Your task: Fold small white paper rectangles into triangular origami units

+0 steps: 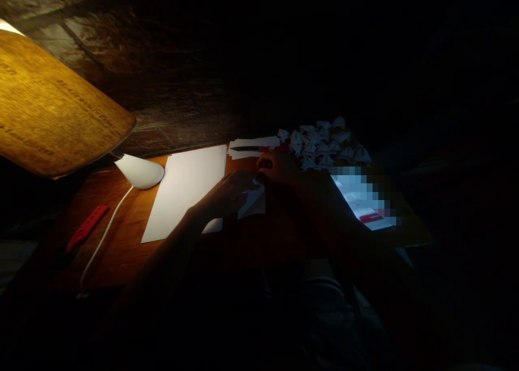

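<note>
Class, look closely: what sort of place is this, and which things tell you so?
Probably a home desk or craft corner, dimly lit: a shaded lamp stands on a wooden table, which also bears a cluster of folded paper pieces.

Wooden table (121, 225), orange-brown where lit, right half mostly dark. On it, from left: red strap (87, 227), white cord (106, 230) running from the lamp base (141, 173) to the near edge. Large white sheets (186, 181) just right of the base, stacked slightly out of line. Smaller white paper (259, 141) beyond, beside them. Folded paper pieces (322, 146) bunched at far right. Lit-screen device (360, 203) nearer, right side, partly pixelated. Near edge too dark to read.
</note>
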The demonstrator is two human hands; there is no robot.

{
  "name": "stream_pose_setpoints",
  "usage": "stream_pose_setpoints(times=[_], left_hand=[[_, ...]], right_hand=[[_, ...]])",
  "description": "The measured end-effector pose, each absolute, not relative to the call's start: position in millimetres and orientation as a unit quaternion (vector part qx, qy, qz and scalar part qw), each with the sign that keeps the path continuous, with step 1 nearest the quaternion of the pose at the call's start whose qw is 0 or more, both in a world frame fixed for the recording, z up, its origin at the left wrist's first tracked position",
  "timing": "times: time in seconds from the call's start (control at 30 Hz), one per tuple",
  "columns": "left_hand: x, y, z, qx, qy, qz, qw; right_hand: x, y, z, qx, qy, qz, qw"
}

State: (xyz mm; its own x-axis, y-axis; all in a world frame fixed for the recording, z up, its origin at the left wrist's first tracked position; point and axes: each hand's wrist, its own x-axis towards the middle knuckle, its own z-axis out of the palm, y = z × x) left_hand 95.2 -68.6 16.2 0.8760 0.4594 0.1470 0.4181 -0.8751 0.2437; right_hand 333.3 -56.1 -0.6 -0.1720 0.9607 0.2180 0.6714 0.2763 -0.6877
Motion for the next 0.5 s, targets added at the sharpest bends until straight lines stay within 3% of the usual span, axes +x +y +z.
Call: stream_pose_setpoints(times=[0.5], left_hand=[[93.6,-75.0,25.0,0.961,0.253,0.047,0.101]], right_hand=[[332.8,-63.5,13.0,-0.569,-0.742,0.208,0.287]])
